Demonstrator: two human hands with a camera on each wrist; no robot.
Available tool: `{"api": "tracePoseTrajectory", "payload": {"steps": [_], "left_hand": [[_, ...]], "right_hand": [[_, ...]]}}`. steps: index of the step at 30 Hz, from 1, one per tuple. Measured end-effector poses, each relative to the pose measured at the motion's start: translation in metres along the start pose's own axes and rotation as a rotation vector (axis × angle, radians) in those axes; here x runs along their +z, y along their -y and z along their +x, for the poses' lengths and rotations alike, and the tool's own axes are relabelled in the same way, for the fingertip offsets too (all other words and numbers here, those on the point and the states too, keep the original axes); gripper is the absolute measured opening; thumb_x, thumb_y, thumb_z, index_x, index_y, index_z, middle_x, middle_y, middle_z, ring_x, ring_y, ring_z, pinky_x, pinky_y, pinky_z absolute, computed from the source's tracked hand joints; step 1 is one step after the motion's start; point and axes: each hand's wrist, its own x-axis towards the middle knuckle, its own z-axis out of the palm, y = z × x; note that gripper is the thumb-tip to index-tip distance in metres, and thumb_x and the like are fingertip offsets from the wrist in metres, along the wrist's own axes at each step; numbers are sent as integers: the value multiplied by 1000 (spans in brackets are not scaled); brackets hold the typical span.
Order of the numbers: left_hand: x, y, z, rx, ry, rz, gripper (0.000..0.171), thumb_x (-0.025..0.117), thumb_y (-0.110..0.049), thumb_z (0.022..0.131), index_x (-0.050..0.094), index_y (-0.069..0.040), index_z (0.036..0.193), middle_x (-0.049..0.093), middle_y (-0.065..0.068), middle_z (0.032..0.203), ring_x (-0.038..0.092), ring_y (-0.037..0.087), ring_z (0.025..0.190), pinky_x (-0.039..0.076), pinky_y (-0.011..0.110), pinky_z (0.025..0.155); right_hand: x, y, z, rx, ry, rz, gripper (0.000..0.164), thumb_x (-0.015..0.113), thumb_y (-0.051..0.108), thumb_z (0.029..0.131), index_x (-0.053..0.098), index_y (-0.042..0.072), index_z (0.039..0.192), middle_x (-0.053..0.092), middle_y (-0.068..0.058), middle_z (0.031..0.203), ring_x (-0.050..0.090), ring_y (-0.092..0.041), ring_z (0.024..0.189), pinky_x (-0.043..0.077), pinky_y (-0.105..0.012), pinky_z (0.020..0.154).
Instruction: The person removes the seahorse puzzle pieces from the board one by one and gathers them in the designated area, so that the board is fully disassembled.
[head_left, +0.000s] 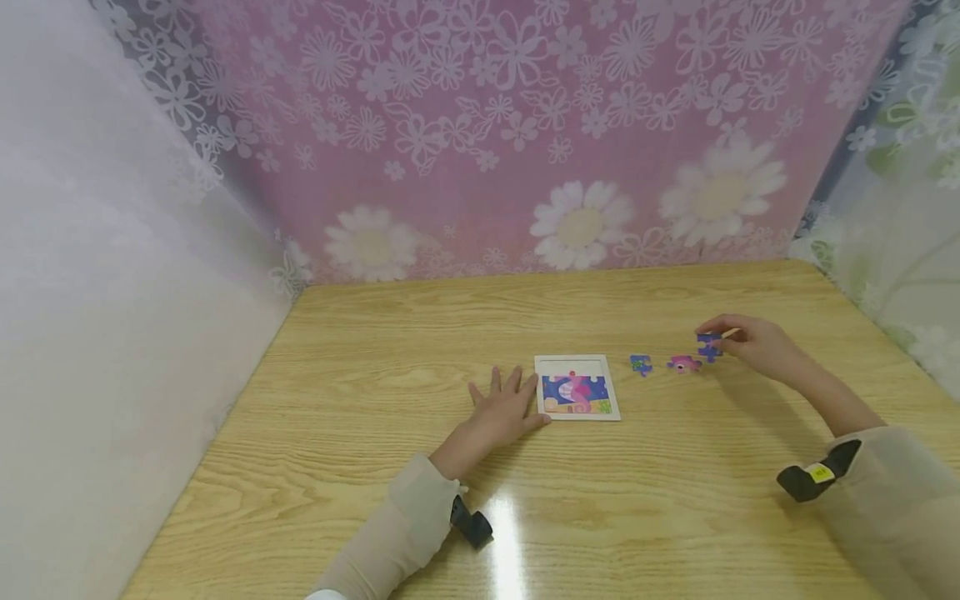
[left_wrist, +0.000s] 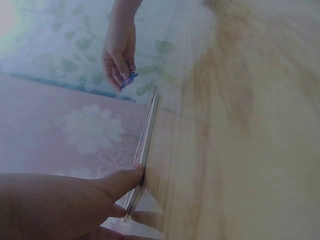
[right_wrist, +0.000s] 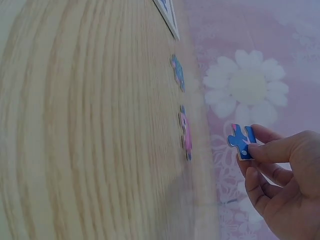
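Observation:
My right hand (head_left: 757,343) pinches a blue jigsaw piece (right_wrist: 242,142) between thumb and fingers, raised over the table. Beneath and left of it lie a pink jigsaw piece with an eye (head_left: 684,364) and a blue-green jigsaw piece (head_left: 641,364). My left hand (head_left: 501,418) lies with fingers spread at the left edge of a white puzzle frame (head_left: 615,408), thumb at its lower corner. Joined pieces (head_left: 576,393) showing a pink figure on blue fill the frame's lower part; its upper part shows bare white. The left wrist view shows the thumb (left_wrist: 127,179) against the frame's edge.
The wood-grain table (head_left: 360,375) carries the puzzle frame and loose pieces. A pink flowered curtain (head_left: 480,150) hangs along the far edge, with pale cloth panels at left (head_left: 135,275) and right (head_left: 915,208). Dark wrist cameras sit on both sleeves.

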Motion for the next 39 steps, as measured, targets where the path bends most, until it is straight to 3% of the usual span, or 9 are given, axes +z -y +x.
{"api": "tracePoseTrajectory", "payload": {"steps": [5,9,22,31,39], "left_hand": [[1,0,1,1,3,3,71,48,-54,89,25,-19,147,16,11,150,5,42,134,9,70,94],[2,1,1,0,2,6,71,48,-54,89,25,-19,147,15,11,151,5,42,134,9,70,94],[0,-1,-1,-8,14,9,71,47,-54,89,24,-20,147,15,10,151,5,41,134,9,69,94],[-2,-1,-2,7,3,17,71,47,-54,89,26,-18,147,17,11,150,7,41,134,10,68,95],[-1,0,-2,6,1,17,71,47,-54,89,26,-18,147,18,10,150,8,41,134,11,68,95]], "right_hand": [[-4,-10,-2,8,13,3,22,53,2,92,59,-3,113,56,-28,108,57,-43,88,48,-37,63],[-5,-18,-3,-5,17,-6,21,53,-1,91,59,-4,111,57,-27,106,57,-41,87,48,-30,62],[2,-42,-1,27,105,19,20,53,-3,89,62,-3,107,60,-21,100,59,-36,85,48,-28,63],[5,-48,5,55,162,-27,24,52,-3,89,61,-4,111,58,-25,104,57,-42,90,49,-42,68],[3,-48,4,9,147,-69,18,58,-1,88,63,-5,104,61,-23,100,57,-44,90,48,-46,71]]}}
